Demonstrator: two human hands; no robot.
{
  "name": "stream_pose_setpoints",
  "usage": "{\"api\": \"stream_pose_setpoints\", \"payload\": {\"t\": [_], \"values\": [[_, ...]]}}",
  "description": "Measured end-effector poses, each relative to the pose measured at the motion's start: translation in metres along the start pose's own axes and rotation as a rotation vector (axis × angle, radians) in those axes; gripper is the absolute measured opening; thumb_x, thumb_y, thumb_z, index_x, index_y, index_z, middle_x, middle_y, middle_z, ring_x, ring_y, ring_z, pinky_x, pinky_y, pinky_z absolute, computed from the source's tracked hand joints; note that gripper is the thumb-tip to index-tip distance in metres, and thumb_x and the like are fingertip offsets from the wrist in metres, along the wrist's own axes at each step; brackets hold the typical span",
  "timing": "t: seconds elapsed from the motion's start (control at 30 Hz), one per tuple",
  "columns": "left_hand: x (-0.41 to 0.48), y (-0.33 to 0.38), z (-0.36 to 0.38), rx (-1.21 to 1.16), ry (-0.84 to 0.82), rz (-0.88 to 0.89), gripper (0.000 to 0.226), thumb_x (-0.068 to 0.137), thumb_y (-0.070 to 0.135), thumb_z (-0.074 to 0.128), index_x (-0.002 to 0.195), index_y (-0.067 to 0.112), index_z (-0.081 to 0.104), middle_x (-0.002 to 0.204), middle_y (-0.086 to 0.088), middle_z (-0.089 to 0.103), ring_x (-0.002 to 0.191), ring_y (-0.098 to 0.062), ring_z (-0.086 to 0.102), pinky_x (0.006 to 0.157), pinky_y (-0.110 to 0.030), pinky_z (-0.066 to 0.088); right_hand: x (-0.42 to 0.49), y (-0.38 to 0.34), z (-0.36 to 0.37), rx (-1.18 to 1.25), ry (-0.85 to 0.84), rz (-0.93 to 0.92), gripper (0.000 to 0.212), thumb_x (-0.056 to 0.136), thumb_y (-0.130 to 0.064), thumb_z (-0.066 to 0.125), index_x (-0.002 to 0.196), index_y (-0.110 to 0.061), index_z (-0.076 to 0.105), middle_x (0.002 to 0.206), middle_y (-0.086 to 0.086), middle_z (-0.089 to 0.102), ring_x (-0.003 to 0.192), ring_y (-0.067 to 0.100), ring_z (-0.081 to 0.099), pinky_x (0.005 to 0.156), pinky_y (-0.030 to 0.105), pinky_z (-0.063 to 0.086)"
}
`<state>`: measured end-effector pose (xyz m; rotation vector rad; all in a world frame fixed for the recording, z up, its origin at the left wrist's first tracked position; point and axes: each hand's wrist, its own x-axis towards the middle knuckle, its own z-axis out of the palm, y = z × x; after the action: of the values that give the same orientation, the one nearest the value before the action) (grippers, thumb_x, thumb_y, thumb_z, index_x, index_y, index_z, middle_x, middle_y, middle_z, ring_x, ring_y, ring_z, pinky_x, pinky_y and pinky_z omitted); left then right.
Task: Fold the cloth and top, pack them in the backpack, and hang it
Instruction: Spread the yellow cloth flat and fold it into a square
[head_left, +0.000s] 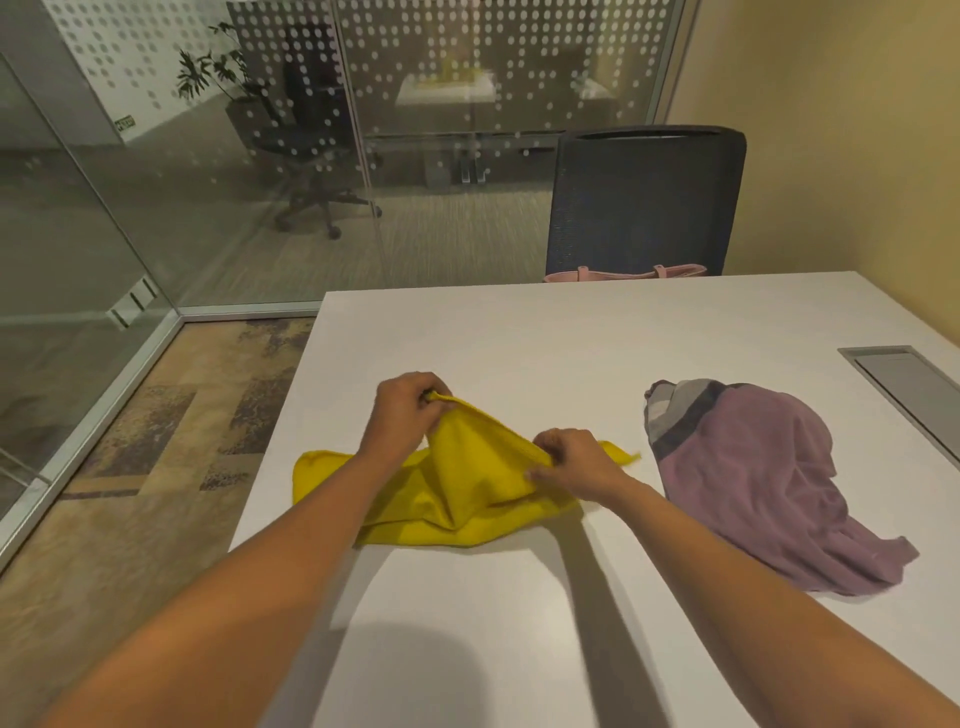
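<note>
Fingers of the right hand are curled tight on a fold of the cloth, pinching it just above the bench. A little farther off, the left hand pinches another part of the cloth's edge and lifts it clear, so the fabric runs as a raised ridge between the two hands. The rest of the yellow cloth lies crumpled on the bench close to the left edge, with one corner poking out past the right hand. The top, purple with a grey striped end, lies rumpled and unfolded toward the right edge, apart from the cloth. Beyond it a metal hatch sits flush in the bench at the right edge. Behind the far edge a pink bag shows only its top strip, in front of a dark chair. A dotted glass wall stands beyond.
</note>
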<state>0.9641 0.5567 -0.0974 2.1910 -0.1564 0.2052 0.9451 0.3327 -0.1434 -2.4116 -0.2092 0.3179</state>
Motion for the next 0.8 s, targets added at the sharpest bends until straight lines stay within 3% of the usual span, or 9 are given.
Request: {"api": "stream_pose_setpoints", "payload": {"t": [0.07, 0.17, 0.33, 0.43, 0.53, 0.6, 0.67, 0.8], "values": [[0.003, -0.006, -0.018, 0.017, 0.093, -0.045, 0.004, 0.080, 0.003, 0.068, 0.083, 0.000, 0.069, 0.060, -0.003, 0.056, 0.057, -0.013, 0.050, 0.062, -0.025, 0.044, -0.003, 0.010, -0.010, -0.188, -0.047, 0.028, 0.014, 0.084, -0.027, 0.067, 0.096, -0.024, 0.064, 0.089, -0.003, 0.060, 0.087, 0.020, 0.054, 0.071, 0.026, 0.039], [0.007, -0.018, -0.040, 0.098, 0.222, -0.125, 0.011, 0.082, 0.005, 0.066, 0.090, -0.002, 0.068, 0.082, -0.016, 0.063, 0.077, -0.024, 0.055, 0.072, -0.031, 0.043, 0.000, 0.016, -0.031, -0.224, 0.056, 0.089, 0.030, 0.088, -0.032, 0.062, 0.112, -0.015, 0.065, 0.111, 0.006, 0.066, 0.100, 0.024, 0.060, 0.082, 0.033, 0.046], [0.017, -0.021, -0.058, 0.138, 0.378, -0.266, 0.017, 0.088, 0.005, 0.058, 0.100, -0.006, 0.063, 0.104, -0.025, 0.061, 0.099, -0.037, 0.056, 0.073, -0.031, 0.038, 0.012, 0.007, -0.063, -0.341, 0.278, 0.146, 0.025, 0.090, -0.029, 0.059, 0.111, -0.018, 0.067, 0.110, 0.005, 0.068, 0.100, 0.026, 0.062, 0.083, 0.039, 0.053], [0.034, -0.026, -0.061, 0.105, 0.388, -0.389, 0.019, 0.092, 0.006, 0.053, 0.105, -0.007, 0.058, 0.112, -0.026, 0.058, 0.105, -0.039, 0.054, 0.079, -0.038, 0.043, 0.020, 0.000, -0.075, -0.412, 0.349, 0.235, 0.023, 0.092, -0.030, 0.055, 0.105, -0.014, 0.067, 0.097, 0.009, 0.070, 0.087, 0.027, 0.065, 0.074, 0.035, 0.053], [0.049, -0.035, -0.060, -0.028, 0.344, -0.569, 0.024, 0.092, 0.005, 0.054, 0.112, -0.008, 0.052, 0.116, -0.027, 0.056, 0.108, -0.039, 0.054, 0.079, -0.039, 0.046, 0.033, -0.007, -0.079, -0.112, 0.366, 0.372, 0.022, 0.096, -0.026, 0.048, 0.091, -0.010, 0.062, 0.077, 0.012, 0.070, 0.065, 0.025, 0.067, 0.060, 0.029, 0.051], [0.059, -0.041, -0.058, -0.115, 0.346, -0.635, 0.028, 0.090, 0.004, 0.056, 0.114, -0.009, 0.050, 0.119, -0.026, 0.055, 0.110, -0.038, 0.054, 0.084, -0.040, 0.047, 0.046, -0.013, -0.079, 0.270, 0.386, 0.451, 0.016, 0.095, -0.021, 0.051, 0.093, -0.007, 0.059, 0.075, 0.014, 0.067, 0.064, 0.028, 0.067, 0.069, 0.036, 0.056], [0.070, -0.041, -0.058, -0.179, 0.372, -0.657, 0.025, 0.091, 0.006, 0.056, 0.112, -0.007, 0.050, 0.121, -0.024, 0.054, 0.109, -0.035, 0.053, 0.089, -0.042, 0.047, 0.061, -0.020, -0.081, 0.537, 0.449, 0.472, 0.012, 0.093, -0.016, 0.054, 0.097, -0.005, 0.059, 0.080, 0.014, 0.063, 0.072, 0.031, 0.066, 0.080, 0.040, 0.056], [0.096, -0.023, -0.064, -0.267, 0.412, -0.552, 0.008, 0.095, 0.010, 0.048, 0.101, 0.005, 0.048, 0.112, -0.020, 0.054, 0.101, -0.030, 0.052, 0.090, -0.041, 0.045, 0.087, -0.034, -0.095, 0.557, 0.647, 0.377, 0.025, 0.094, -0.016, 0.053, 0.112, -0.001, 0.063, 0.109, 0.019, 0.065, 0.102, 0.034, 0.061, 0.093, 0.043, 0.050]]}}
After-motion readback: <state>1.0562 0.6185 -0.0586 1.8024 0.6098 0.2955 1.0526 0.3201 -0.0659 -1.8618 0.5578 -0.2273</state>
